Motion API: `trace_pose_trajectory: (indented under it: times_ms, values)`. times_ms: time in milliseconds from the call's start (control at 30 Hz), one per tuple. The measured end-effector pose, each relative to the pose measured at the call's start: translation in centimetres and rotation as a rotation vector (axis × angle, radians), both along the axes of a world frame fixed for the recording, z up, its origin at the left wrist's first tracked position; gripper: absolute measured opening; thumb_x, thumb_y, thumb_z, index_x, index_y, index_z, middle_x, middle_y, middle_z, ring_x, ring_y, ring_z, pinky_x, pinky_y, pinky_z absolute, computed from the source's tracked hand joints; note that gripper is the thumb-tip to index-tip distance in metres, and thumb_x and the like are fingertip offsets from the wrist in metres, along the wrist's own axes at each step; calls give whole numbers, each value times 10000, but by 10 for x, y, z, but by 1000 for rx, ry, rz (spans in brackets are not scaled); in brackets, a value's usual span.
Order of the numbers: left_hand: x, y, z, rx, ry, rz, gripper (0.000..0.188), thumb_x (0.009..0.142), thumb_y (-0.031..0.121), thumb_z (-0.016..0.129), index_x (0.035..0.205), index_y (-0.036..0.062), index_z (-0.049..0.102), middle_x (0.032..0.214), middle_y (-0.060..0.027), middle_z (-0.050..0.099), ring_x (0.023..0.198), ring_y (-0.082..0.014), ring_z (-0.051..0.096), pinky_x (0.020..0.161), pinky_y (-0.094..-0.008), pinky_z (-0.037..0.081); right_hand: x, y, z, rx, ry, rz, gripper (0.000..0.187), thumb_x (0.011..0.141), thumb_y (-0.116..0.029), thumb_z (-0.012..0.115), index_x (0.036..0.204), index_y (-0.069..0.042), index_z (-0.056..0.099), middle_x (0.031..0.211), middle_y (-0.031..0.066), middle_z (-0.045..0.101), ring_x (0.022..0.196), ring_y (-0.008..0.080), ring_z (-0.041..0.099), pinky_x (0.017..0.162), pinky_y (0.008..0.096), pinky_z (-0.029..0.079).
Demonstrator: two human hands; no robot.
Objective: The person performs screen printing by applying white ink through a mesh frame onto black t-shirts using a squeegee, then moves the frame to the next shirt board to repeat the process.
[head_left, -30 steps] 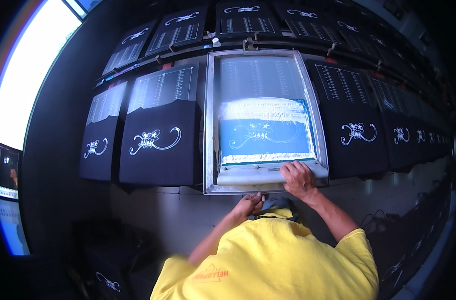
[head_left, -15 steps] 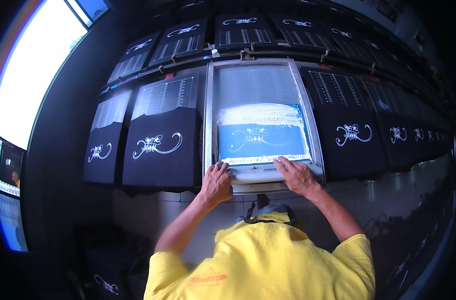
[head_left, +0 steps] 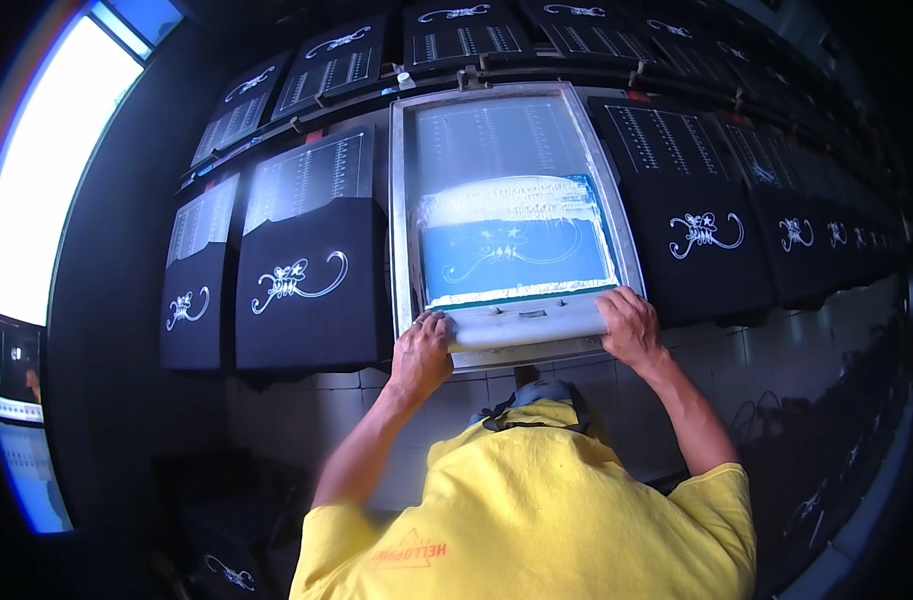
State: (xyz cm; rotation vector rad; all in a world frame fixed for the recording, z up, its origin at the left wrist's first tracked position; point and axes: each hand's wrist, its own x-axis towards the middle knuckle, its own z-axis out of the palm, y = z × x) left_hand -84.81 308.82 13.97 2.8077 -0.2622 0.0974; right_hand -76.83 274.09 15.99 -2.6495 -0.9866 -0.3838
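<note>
A screen-printing frame (head_left: 400,200) lies over a board straight in front of me. Its blue mesh (head_left: 516,250) carries a swirling design, with a band of white ink (head_left: 506,200) beyond it and a thin white line of ink nearer me. Across the near end of the frame lies a wide, pale squeegee (head_left: 526,322). My left hand (head_left: 422,352) is closed over its left end, fingers curled on the top edge. At the right end, my right hand (head_left: 631,326) grips it the same way, thumb side inward.
Boards with dark, white-printed garments stand on both sides, such as one at left (head_left: 301,280) and one at right (head_left: 704,240). A rail (head_left: 536,72) runs behind the frame, with another row of boards beyond. A bright window (head_left: 61,170) is at far left.
My right hand has slid outward to the right end of the squeegee, and its fingers have closed round it. My left hand keeps its hold at the left end. The whole view has shifted slightly.
</note>
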Motion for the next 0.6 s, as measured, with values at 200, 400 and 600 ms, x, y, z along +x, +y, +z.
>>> trace_pose_trajectory:
  times_ms: [200,400,600]
  values:
    - [-19,1,-20,65,-25,-66,533,649,47,675,1172,-17,596,1200,-170,646,1153,-327,614,932,-391,531,-20,-4,-9,-62,35,6,272,641,6,606,913,2,614,935,106,614,877,290,591,706,391,512]
    - [18,12,-37,100,-166,-52,455,642,30,655,1096,9,639,1165,-134,675,1091,-304,654,856,-368,554,19,5,-19,-108,-38,-12,227,682,-5,589,904,8,636,919,109,637,839,273,598,689,362,527]
    - [103,31,-24,97,-181,-62,372,643,-19,642,1012,28,647,1109,-118,695,1032,-276,682,824,-366,580,97,20,-27,-108,3,-12,203,651,6,611,853,-8,624,899,107,644,838,280,607,679,374,540]
